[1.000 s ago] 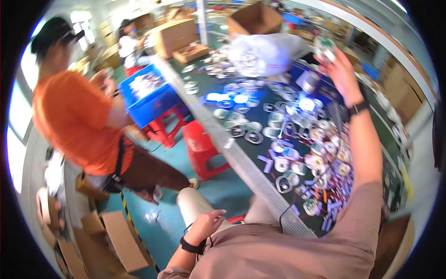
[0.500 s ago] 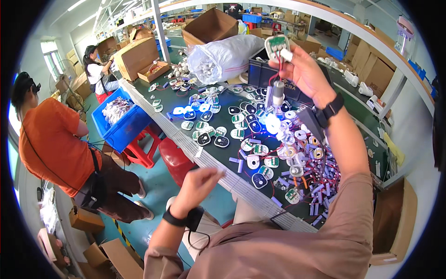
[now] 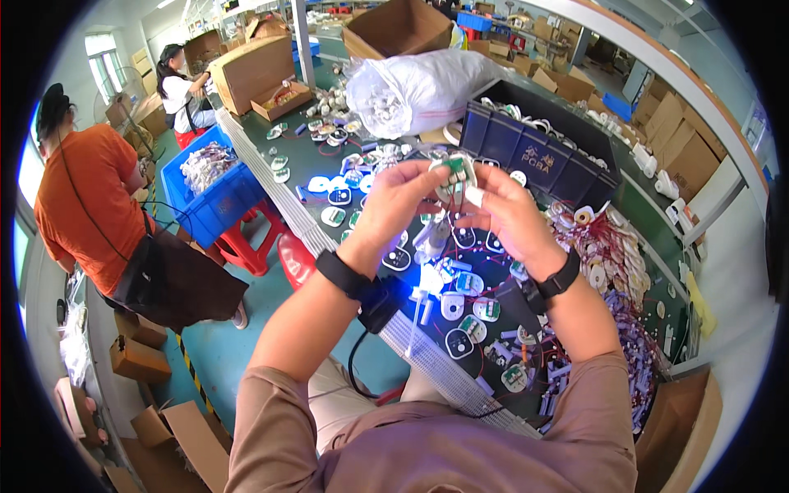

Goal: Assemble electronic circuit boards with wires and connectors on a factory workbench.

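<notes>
Both hands are together over the worktable, closed on one small white housing with a green circuit board (image 3: 457, 174) in it. My left hand (image 3: 393, 204) pinches its left side with thumb and fingers. My right hand (image 3: 516, 220) grips the right side, with a white covering on one fingertip. Thin wires hang below the board, and a pale cylinder (image 3: 431, 240) shows underneath, partly hidden. A bright blue-white light (image 3: 429, 279) glows beneath my hands. More housings with green boards (image 3: 486, 309) and black-faced covers (image 3: 459, 343) lie around on the table.
A black crate (image 3: 538, 156) filled with white parts stands behind my right hand. Piles of wired parts and purple cylinders (image 3: 567, 386) spread at right. Beyond lies a plastic bag (image 3: 419, 86). A co-worker in orange (image 3: 86, 205) stands left, near a blue bin (image 3: 214, 197).
My right hand has come down and inward with the circuit-board housing. My left hand has risen from near the table edge and taken hold of it too. The view has shifted.
</notes>
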The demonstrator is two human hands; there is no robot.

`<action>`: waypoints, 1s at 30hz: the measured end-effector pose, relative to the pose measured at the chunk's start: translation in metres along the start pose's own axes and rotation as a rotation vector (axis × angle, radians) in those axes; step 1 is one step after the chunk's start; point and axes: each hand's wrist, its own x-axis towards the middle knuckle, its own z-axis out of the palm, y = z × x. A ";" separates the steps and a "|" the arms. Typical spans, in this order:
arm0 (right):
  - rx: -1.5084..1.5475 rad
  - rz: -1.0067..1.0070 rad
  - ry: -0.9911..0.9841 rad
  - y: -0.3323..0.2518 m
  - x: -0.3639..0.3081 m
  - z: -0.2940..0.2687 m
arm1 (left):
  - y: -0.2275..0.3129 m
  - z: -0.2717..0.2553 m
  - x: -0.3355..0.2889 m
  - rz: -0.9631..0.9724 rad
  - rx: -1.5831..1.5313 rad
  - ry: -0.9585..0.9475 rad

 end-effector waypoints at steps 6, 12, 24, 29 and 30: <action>-0.295 0.035 -0.050 0.002 0.018 -0.019 | 0.020 -0.004 0.021 0.140 0.206 0.020; -0.284 -0.128 0.066 0.014 0.023 -0.033 | 0.024 -0.006 0.028 0.184 0.337 0.074; -0.212 0.034 0.071 0.022 0.017 -0.050 | 0.045 -0.023 0.022 0.228 0.152 0.152; -0.003 0.105 0.081 0.029 0.013 -0.053 | 0.061 -0.030 0.015 0.266 0.156 0.152; 0.088 0.106 0.059 0.030 0.013 -0.055 | 0.062 -0.030 0.013 0.266 0.156 0.151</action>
